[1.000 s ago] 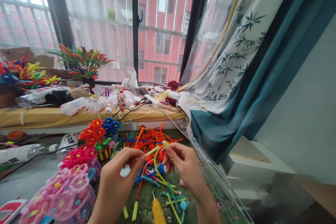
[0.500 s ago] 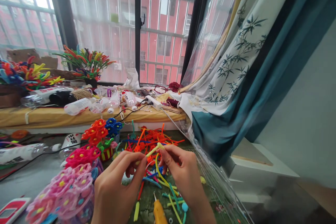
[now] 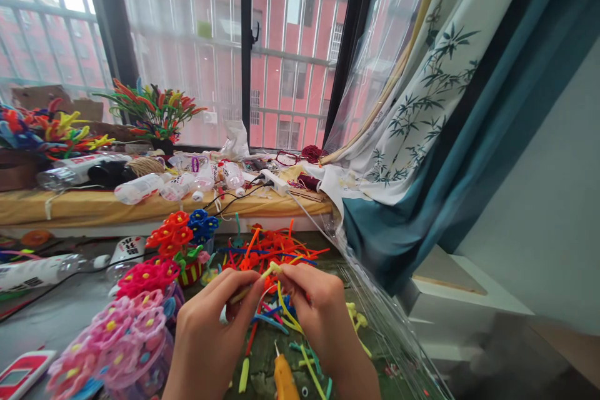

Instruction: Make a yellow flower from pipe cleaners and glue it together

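Note:
A pale yellow-green fuzzy stem [image 3: 270,270] is pinched between both hands above the table. My left hand [image 3: 213,325] is closed on its left part, thumb against forefinger. My right hand [image 3: 319,306] grips the other end, where the stem looks bent or coiled. Beyond the hands lies a pile of orange and red fuzzy stems [image 3: 267,247]. Below and between the hands is a yellow-handled pointed tool [image 3: 285,378], with yellow and green stems beside it. The fingertips partly hide the held stem.
Pink fuzzy flowers [image 3: 112,337] stand left of my left hand, with red flowers [image 3: 173,231] behind. Plastic bottles [image 3: 42,272] lie far left. A clear plastic sheet [image 3: 389,319] hangs at the right. Bottles and a power strip [image 3: 274,181] lie on the window ledge.
My right hand has moved slightly left, closer to my left hand, and less of the stem shows between them. Pale yellow pieces now show right of my right wrist.

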{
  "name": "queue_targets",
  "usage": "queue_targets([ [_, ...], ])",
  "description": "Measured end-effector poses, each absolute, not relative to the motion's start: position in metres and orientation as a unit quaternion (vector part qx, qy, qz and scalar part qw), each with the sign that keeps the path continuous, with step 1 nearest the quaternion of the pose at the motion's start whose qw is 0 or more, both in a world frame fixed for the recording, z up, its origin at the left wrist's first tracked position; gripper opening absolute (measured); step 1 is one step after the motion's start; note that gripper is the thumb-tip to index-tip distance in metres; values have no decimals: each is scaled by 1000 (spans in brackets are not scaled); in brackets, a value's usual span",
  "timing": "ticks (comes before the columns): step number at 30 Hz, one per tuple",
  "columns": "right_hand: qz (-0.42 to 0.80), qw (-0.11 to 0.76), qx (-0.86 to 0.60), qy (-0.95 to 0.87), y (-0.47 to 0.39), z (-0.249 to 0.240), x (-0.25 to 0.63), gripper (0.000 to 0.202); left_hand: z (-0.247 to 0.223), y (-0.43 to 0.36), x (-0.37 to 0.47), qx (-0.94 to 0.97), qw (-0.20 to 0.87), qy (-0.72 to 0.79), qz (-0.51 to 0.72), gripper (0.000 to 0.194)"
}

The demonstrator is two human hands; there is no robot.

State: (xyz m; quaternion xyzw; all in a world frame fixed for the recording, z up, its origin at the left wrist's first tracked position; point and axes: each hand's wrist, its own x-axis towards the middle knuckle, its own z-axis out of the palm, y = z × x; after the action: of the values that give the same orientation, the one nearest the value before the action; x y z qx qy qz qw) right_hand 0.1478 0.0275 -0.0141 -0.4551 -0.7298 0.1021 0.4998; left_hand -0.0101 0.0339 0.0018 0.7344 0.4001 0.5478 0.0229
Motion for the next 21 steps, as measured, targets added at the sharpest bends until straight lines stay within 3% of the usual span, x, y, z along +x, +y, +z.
queue_targets([
  [15,27,478,-396,-783,33,-18,140,25,2,29,-8,702,39,408,582,16],
  [21,115,441,-433,-778,27,-7,134,31,-8,36,-23,688,79,478,540,18],
])
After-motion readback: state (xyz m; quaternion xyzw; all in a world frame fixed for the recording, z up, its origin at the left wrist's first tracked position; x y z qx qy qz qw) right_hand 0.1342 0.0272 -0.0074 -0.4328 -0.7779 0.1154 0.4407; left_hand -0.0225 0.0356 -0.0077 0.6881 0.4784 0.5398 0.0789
